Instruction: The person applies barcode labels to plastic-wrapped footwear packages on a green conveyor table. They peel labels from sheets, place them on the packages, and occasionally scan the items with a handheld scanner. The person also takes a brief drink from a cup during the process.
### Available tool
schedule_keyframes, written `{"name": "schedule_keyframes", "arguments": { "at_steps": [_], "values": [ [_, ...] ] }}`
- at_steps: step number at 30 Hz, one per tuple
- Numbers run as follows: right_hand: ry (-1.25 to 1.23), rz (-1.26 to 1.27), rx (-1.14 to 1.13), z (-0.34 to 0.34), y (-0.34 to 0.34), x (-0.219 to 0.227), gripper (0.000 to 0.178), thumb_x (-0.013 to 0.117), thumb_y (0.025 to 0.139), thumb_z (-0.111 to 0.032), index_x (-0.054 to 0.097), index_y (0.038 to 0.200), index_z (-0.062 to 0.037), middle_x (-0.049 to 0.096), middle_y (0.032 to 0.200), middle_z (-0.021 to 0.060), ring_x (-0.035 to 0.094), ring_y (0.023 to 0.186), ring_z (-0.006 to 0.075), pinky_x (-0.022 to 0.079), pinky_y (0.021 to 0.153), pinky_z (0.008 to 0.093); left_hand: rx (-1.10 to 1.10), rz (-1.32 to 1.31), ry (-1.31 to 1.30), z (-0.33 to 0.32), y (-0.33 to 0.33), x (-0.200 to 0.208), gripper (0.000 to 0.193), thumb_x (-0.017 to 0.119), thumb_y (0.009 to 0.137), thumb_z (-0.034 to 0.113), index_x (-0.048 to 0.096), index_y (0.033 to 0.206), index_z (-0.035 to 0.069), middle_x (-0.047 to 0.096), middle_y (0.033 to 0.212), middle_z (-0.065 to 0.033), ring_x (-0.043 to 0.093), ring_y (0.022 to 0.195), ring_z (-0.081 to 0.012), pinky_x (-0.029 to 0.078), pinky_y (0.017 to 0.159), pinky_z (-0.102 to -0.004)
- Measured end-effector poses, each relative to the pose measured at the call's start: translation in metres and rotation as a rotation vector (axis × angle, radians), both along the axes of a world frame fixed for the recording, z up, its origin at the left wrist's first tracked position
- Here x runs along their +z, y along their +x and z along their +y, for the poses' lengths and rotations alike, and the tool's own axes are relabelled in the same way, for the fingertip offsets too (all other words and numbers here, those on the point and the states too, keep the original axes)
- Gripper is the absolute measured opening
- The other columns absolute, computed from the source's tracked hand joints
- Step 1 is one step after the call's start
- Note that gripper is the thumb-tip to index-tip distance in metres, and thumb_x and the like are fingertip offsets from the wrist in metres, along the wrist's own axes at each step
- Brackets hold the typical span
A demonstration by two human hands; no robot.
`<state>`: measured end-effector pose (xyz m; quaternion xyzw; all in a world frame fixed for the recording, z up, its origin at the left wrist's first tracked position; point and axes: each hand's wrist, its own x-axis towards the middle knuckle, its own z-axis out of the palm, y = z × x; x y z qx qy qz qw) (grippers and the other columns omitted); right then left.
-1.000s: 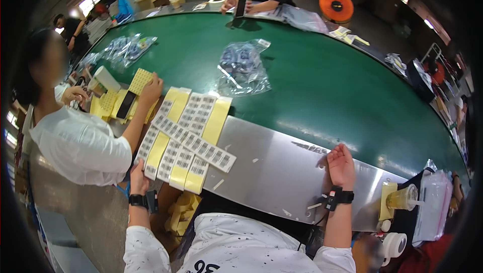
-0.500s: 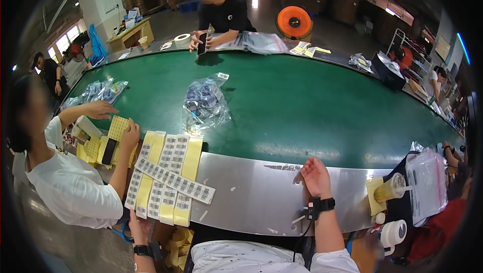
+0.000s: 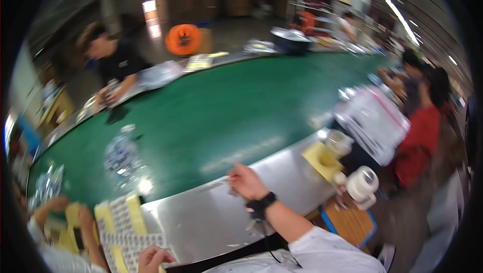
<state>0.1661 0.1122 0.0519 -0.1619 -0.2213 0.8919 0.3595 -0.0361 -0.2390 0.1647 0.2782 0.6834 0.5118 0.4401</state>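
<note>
My right hand (image 3: 246, 181) is over the metal edge of the green conveyor belt (image 3: 241, 102), its fingers loosely bent and blurred, with nothing visible in them. A dark band with a small device and a cable (image 3: 260, 206) circles that wrist. Low in the view, my left hand (image 3: 153, 259) has a finger stretched out beside the sheets of barcode labels (image 3: 126, 222), white strips on yellow backing. Nothing shows in that hand, though its lower part is cut off. On the belt beyond the sheets lies a clear bag of bluish items (image 3: 122, 152).
To the right stand a drink cup (image 3: 336, 147) on a yellow sheet, a white jug (image 3: 362, 185) and a stack of clear plastic bags (image 3: 375, 122). Co-workers sit at the left, far side and right. An orange fan (image 3: 183, 39) stands beyond the belt.
The view has swung to the right and blurred, so the belt and labels sit farther left. My left hand now shows past the label sheets' near edge; my right hand remains over the metal edge.
</note>
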Motion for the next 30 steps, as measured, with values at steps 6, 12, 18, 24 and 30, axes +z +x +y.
{"name": "schedule_keyframes", "arguments": {
  "at_steps": [6, 12, 18, 24, 30],
  "values": [
    [-0.055, -0.026, -0.080, 0.023, 0.045, -0.011, 0.035, 0.056, 0.098, -0.030, 0.051, 0.071, -0.0082, 0.060, 0.076, 0.0088, 0.056, 0.068, 0.0172, 0.050, 0.067, 0.0305, -0.129, -0.524, 0.464, 0.141, 0.062, -0.018, 0.024, 0.053, 0.098, 0.026, 0.056, 0.085, 0.006, 0.061, 0.080, -0.0041, 0.061, 0.077, -0.0160, 0.052, 0.068, -0.0262],
    [-0.006, -0.066, -0.035, 0.016, 0.051, -0.012, 0.031, 0.054, 0.098, -0.028, 0.053, 0.074, -0.0089, 0.061, 0.079, 0.0055, 0.059, 0.072, 0.0152, 0.051, 0.069, 0.0300, 0.045, -0.852, 0.413, 0.181, 0.072, -0.114, 0.021, 0.050, 0.100, 0.027, 0.057, 0.092, 0.009, 0.060, 0.084, -0.0013, 0.058, 0.078, -0.0141, 0.051, 0.074, -0.0275],
    [0.036, -0.046, -0.037, 0.049, 0.045, -0.004, 0.031, 0.053, 0.099, -0.028, 0.054, 0.075, -0.0083, 0.061, 0.079, 0.0054, 0.057, 0.072, 0.0147, 0.049, 0.069, 0.0292, 0.050, -0.794, 0.428, 0.205, 0.071, -0.115, 0.016, 0.051, 0.100, 0.023, 0.056, 0.097, 0.008, 0.060, 0.086, -0.0025, 0.059, 0.083, -0.0147, 0.052, 0.077, -0.0287],
    [-0.004, -0.069, -0.014, 0.029, 0.045, -0.017, 0.029, 0.056, 0.097, -0.029, 0.055, 0.076, -0.0090, 0.062, 0.080, 0.0047, 0.059, 0.071, 0.0140, 0.051, 0.068, 0.0291, 0.004, -0.745, 0.404, 0.186, 0.072, -0.121, 0.018, 0.050, 0.100, 0.025, 0.056, 0.098, 0.008, 0.060, 0.091, -0.0026, 0.060, 0.084, -0.0146, 0.053, 0.077, -0.0299],
    [-0.014, -0.100, 0.004, 0.037, 0.044, -0.022, 0.030, 0.055, 0.098, -0.029, 0.056, 0.076, -0.0086, 0.062, 0.078, 0.0044, 0.059, 0.070, 0.0138, 0.051, 0.068, 0.0284, 0.018, -0.737, 0.381, 0.193, 0.073, -0.133, 0.018, 0.050, 0.100, 0.025, 0.055, 0.098, 0.008, 0.059, 0.091, -0.0018, 0.059, 0.084, -0.0140, 0.052, 0.078, -0.0293]
  ]
}}
